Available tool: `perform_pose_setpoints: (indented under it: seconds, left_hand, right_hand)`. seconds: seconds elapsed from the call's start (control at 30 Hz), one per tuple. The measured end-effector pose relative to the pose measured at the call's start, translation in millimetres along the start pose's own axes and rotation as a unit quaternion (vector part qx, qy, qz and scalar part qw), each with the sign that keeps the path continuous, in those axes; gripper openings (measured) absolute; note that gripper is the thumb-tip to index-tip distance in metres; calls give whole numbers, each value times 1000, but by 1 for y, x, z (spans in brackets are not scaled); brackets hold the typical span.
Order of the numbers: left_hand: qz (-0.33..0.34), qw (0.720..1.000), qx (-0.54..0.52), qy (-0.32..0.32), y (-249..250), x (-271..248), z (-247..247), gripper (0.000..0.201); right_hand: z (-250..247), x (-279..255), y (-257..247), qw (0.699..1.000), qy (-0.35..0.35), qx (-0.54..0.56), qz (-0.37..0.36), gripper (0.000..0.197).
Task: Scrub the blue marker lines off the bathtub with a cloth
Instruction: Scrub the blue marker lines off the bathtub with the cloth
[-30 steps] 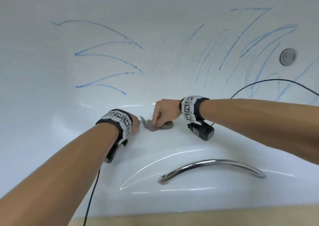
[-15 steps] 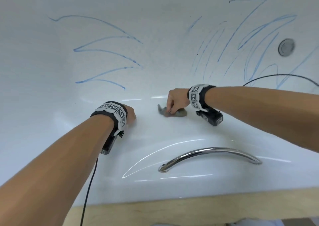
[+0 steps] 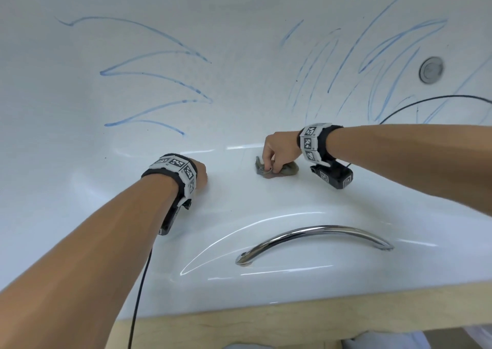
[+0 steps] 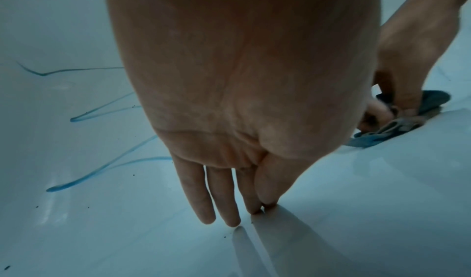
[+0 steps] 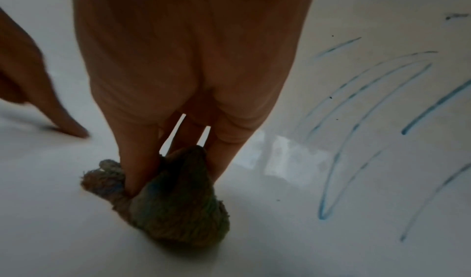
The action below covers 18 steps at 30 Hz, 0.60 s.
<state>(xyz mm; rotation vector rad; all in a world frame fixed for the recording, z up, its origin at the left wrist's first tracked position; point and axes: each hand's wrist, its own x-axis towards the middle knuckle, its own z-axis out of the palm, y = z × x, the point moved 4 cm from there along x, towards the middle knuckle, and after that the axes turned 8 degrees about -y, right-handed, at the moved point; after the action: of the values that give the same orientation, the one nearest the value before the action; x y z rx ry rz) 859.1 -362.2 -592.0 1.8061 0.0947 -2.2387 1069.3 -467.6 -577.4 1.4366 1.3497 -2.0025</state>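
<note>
- Cloth (image 3: 277, 169): small, crumpled, grey-green and frayed at one end, with rope-like twisted folds in the right wrist view (image 5: 163, 200); it looks bluish in the dim left wrist view (image 4: 407, 120), perhaps from the lighting.
- It lies bunched on the white bathtub (image 3: 239, 215) surface, its long axis running roughly left to right under the right hand (image 3: 279, 149), one ragged corner poking out toward the left hand (image 3: 198, 174).
- Right hand: fingers (image 5: 137, 160) curled down around the wad, pinching and pressing it onto the tub.
- Left hand: fingers (image 4: 203, 190) straight and together, tips touching the bare tub surface, holding nothing; it sits near the cloth but apart from it.
- Blue marker lines: one zigzag group (image 3: 149, 74) sits beyond the left hand, up the tub wall; a denser, fainter set of curved strokes (image 3: 372, 63) rises beyond the right hand and reaches toward a round metal fitting (image 3: 431, 70).
- The cloth rests on unmarked white, short of both groups of lines.
- Chrome grab handle (image 3: 314, 239) curves across the near tub wall, closer to the person than both hands.
- Black cables trail from both wrist bands, one (image 3: 138, 295) down along the left forearm, one (image 3: 426, 101) arching behind the right arm.
</note>
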Motion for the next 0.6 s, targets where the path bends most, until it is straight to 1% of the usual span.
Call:
perform_pose_setpoints:
  seconds: [0.13,0.17,0.23,0.3,0.4,0.47,0.53,0.6]
  left_hand:
    - [-9,1000,-23,9,5,-5,-3,18]
    - [-8,1000,-26,8,3,-2,-4,21]
    - [-4,1000,-15,5,7,4,-10,36]
    - [5,1000,-9,23,12,9,-17,41]
    - [1,1000,-11,17,15,17,-26,35]
    - [3,1000,-6,24,18,15,-30,30]
    - [-7,999,-49,19,15,22,-29,30]
    - [-9,995,-93,28,14,20,-34,25]
  right_hand:
    - [12,-37,-39,995,-11,38,-97,18]
    - [15,-42,-45,992,-17,46,-116,18]
    - [19,-45,-46,988,-24,66,-137,18]
    - [18,-39,-40,985,-21,95,-139,16]
    - [15,-12,-35,988,13,88,-130,18]
    - [9,10,-38,992,36,45,-115,18]
    - [4,35,-37,996,37,0,-86,15]
    - [1,58,-34,996,44,-55,-55,5]
